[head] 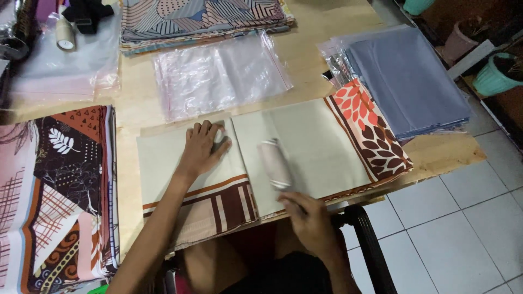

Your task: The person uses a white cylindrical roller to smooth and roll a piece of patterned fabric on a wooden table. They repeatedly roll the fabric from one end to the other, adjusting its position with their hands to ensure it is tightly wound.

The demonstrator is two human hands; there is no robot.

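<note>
1. the beige cloth [305,147] lies folded flat on the wooden surface [136,109], its brown-striped border toward the person and its red-and-brown leaf border at the far right end – the folding looks done, and by my judgement the work in hand is cleaning its face.
2. the left hand [202,148] rests open, palm down, on the left half of the beige cloth, pinning it.
3. the right hand [311,218] is closed around the handle of a lint roller [274,163], whose pale drum lies on the middle of the beige cloth; the right half looks not yet covered.
4. just beyond the beige cloth lies an empty clear zip bag [218,76] – flat, rectangular, with a reddish strip along its edge; bagging seems left to do.
5. right of the beige cloth sits a stack of grey bagged cloths [408,76].
6. left of it, a pile of patterned cloths [54,190]; beyond the zip bag, another patterned stack [201,19].
</note>
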